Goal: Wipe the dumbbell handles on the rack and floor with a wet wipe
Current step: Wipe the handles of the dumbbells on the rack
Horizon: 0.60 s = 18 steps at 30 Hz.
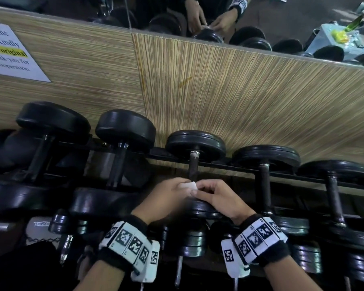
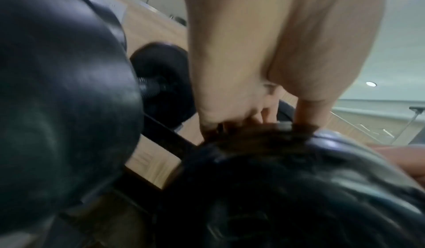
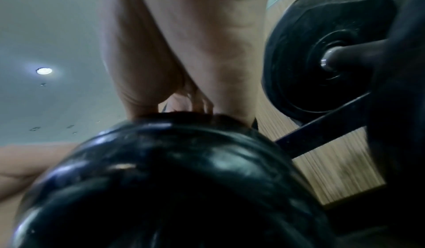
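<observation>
a small white wet wipe [image 1: 188, 186] is pinched between the left hand [image 1: 166, 198] and the right hand [image 1: 221, 199]. it is held over a dumbbell handle [image 1: 192, 166] (middle of the rack [image 1: 282, 175]), just above the near weight plate [image 1: 200, 210].

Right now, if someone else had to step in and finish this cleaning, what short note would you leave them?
Left hand: pinching one edge of the small white wet wipe.
Right hand: pinching the other edge; both hands hold it just above the near end of the dark metal handle of the middle black round-plate dumbbell on the black steel rack.
Done: cannot tell which handles are already wiped.
Left: wrap the wipe on this handle and rub; then the neighbouring rack handles and the lower dumbbells.
</observation>
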{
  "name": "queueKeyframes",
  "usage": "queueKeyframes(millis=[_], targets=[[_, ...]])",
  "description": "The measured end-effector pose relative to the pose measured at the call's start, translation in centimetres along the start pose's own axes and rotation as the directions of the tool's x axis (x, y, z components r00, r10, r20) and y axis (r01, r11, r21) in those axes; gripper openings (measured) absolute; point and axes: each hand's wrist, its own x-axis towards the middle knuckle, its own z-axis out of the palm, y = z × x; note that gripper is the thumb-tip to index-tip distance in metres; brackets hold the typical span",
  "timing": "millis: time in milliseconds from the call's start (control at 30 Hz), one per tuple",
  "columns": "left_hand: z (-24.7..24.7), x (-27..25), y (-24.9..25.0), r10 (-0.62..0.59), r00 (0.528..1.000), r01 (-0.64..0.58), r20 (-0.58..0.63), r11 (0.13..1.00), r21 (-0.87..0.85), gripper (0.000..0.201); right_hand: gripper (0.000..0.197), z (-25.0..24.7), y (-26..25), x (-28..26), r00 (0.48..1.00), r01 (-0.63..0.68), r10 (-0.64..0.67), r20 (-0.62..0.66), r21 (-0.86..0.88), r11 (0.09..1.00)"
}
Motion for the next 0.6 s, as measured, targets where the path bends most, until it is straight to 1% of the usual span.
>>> queueKeyframes(millis=[33, 100, 133, 200, 267, 300, 333, 367, 400, 433, 467, 500, 533, 600], targets=[[0.4, 0.5, -0.3, 0.02, 0.999, -0.02, 0.027, 1.0, -0.004, 0.021, 0.014, 0.0, 0.0, -0.4, 1.0, -0.003, 0.004, -0.027, 0.041, 0.999], [0.4, 1.3, -1.0, 0.028, 1.0, -0.028, 0.008, 0.999, -0.017, 0.015, 0.014, 0.3, 0.5, -0.9, 0.996, 0.016, -0.008, -0.09, 0.089, 0.996], [0.2, 1.6, -1.3, 0.021, 0.999, -0.021, -0.034, 1.0, -0.015, 0.013, 0.015, 0.6, 0.9, -1.0, 0.99, 0.029, -0.016, -0.139, 0.091, 0.995], [-0.4, 2.1, -2.0, -0.02, 0.982, 0.027, -0.187, 0.999, 0.035, 0.01, 0.017, 1.6, 2.1, -0.9, 0.958, 0.039, -0.016, -0.288, 0.075, 0.996], [-0.8, 2.7, -3.0, -0.098, 0.939, 0.138, -0.329, 0.985, 0.101, 0.009, 0.023, 2.5, 3.0, -0.7, 0.907, 0.017, 0.014, -0.422, 0.07, 0.997], [-1.0, 3.1, -3.3, -0.141, 0.925, 0.202, -0.353, 0.969, 0.141, 0.009, 0.026, 2.8, 3.4, -0.6, 0.885, 0.007, 0.026, -0.465, 0.07, 0.998], [-0.9, 3.6, -3.5, -0.19, 0.923, 0.263, -0.334, 0.946, 0.19, 0.011, 0.029, 3.0, 3.5, -0.6, 0.867, -0.002, 0.029, -0.497, 0.054, 0.999], [-0.8, 4.1, -3.4, -0.238, 0.931, 0.303, -0.277, 0.926, 0.226, 0.012, 0.031, 3.2, 3.5, -0.6, 0.853, -0.006, 0.022, -0.521, 0.033, 0.999], [-0.7, 4.7, -3.3, -0.28, 0.942, 0.318, -0.185, 0.921, 0.225, 0.01, 0.032, 3.4, 3.5, -0.7, 0.843, -0.003, 0.011, -0.538, 0.016, 1.0], [-0.4, 5.0, -2.9, -0.307, 0.949, 0.314, -0.065, 0.933, 0.177, 0.007, 0.032, 3.5, 3.4, -0.7, 0.835, 0.007, 0.002, -0.55, 0.013, 1.0], [-0.2, 5.3, -2.5, -0.313, 0.948, 0.307, 0.05, 0.946, 0.109, 0.012, 0.031, 3.7, 3.4, -0.7, 0.829, 0.017, -0.002, -0.559, 0.023, 1.0], [0.0, 5.4, -2.2, -0.308, 0.942, 0.305, 0.132, 0.951, 0.042, 0.018, 0.03, 3.8, 3.4, -0.7, 0.823, 0.027, -0.002, -0.568, 0.035, 0.999], [0.1, 5.4, -2.2, -0.3, 0.939, 0.307, 0.17, 0.952, -0.014, 0.021, 0.03, 3.8, 3.4, -0.7, 0.815, 0.037, -0.006, -0.579, 0.043, 0.998], [0.1, 5.2, -2.5, -0.303, 0.938, 0.32, 0.17, 0.944, -0.084, 0.02, 0.03, 4.0, 3.5, -0.8, 0.79, 0.072, -0.024, -0.613, 0.054, 0.996]])
